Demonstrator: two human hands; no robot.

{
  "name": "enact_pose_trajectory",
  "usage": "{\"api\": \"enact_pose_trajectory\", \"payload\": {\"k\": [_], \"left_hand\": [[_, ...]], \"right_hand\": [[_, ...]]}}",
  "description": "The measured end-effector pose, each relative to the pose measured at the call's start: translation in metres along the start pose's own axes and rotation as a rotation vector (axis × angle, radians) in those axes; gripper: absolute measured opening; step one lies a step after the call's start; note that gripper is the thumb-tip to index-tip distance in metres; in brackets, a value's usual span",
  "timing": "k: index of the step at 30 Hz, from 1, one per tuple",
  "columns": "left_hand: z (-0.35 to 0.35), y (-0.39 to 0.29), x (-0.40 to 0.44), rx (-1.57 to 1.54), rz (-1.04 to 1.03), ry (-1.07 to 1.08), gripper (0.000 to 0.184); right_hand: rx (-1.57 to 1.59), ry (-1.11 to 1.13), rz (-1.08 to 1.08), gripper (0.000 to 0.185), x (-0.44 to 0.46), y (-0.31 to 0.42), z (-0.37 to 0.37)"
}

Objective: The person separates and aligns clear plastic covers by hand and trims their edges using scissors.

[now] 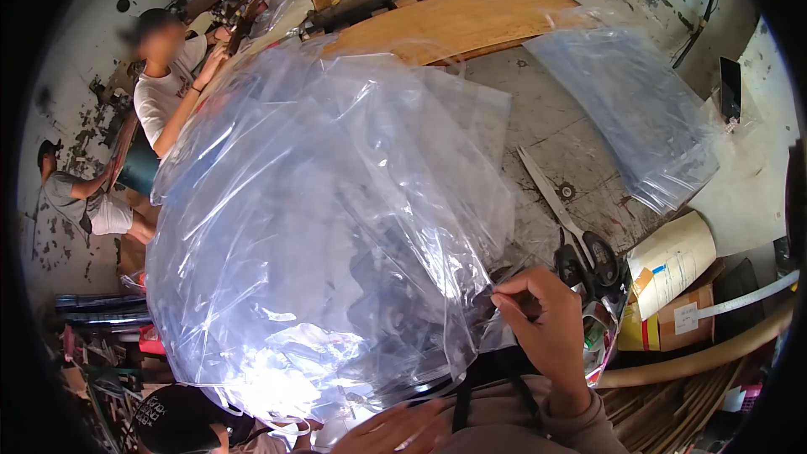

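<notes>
A large heap of clear plastic sheeting (336,176) covers the middle of the worktable, crumpled and shiny with glare. My right hand (545,319) pinches the sheeting's near right edge between thumb and fingertips. Low in the view, my left hand (395,430) is slightly blurred beside the plastic's near edge, its fingers stretched out and partly cut off by the frame. Whether it touches the plastic is unclear. Just beyond my right hand lies a pair of black-handled scissors (580,240), blades pointing away from me.
A folded stack of clear plastic (630,109) lies on the right of the table (538,88). A wooden board (454,21) spans the back. Rolled paper (677,256) and a cardboard box (685,317) stand at right. Other people (164,88) sit at left; a black cap (181,420) shows at lower left.
</notes>
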State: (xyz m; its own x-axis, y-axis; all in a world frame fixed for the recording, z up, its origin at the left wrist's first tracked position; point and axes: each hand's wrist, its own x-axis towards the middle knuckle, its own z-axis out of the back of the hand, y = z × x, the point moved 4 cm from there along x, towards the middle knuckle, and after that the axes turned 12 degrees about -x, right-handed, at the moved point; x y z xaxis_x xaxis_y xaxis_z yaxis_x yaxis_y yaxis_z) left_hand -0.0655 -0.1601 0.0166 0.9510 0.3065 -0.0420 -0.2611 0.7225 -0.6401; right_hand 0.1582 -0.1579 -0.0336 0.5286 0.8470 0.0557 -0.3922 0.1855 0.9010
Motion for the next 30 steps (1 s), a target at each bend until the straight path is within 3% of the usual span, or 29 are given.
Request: {"api": "enact_pose_trajectory", "payload": {"k": [5,7,9,11,14,16,19,21,23,24,30], "left_hand": [[0.068,-0.011,-0.021,0.272,0.094,0.019,0.036],[0.085,-0.013,-0.004,0.407,-0.001,0.059,0.044],[0.095,-0.017,0.042,0.563,-0.146,0.041,0.024],[0.094,-0.015,0.086,0.695,-0.401,0.026,0.023],[0.085,0.008,0.146,0.637,-0.585,-0.055,0.017],[0.071,0.033,0.173,0.338,-0.511,0.326,0.011],[0.061,0.054,0.182,0.056,-0.522,0.341,0.01],[0.063,0.057,0.183,0.032,-0.485,0.347,0.008],[0.063,0.06,0.182,0.0,-0.431,0.324,0.007],[0.062,0.06,0.184,-0.032,-0.427,0.322,0.007],[0.054,0.068,0.187,-0.135,-0.432,0.279,0.006]], "right_hand": [[-0.11,0.002,0.131,0.013,0.001,0.008,0.002],[-0.127,0.007,0.146,0.014,0.0,0.01,0.003],[-0.153,0.001,0.16,0.014,-0.001,0.01,0.002],[-0.151,-0.044,0.197,0.016,-0.004,0.009,-0.001],[-0.185,-0.096,0.25,0.019,-0.012,0.01,-0.005],[-0.165,-0.066,0.247,0.02,-0.014,0.009,-0.001],[-0.156,-0.015,0.177,0.025,-0.011,0.005,0.012],[-0.534,-0.262,0.312,0.03,-0.007,0.006,0.039],[-0.76,-0.335,0.164,0.033,-0.001,-0.003,0.052],[-0.837,-0.292,0.13,0.041,0.0,-0.008,0.053],[-0.899,-0.136,0.023,0.05,0.003,-0.01,0.058]]}}
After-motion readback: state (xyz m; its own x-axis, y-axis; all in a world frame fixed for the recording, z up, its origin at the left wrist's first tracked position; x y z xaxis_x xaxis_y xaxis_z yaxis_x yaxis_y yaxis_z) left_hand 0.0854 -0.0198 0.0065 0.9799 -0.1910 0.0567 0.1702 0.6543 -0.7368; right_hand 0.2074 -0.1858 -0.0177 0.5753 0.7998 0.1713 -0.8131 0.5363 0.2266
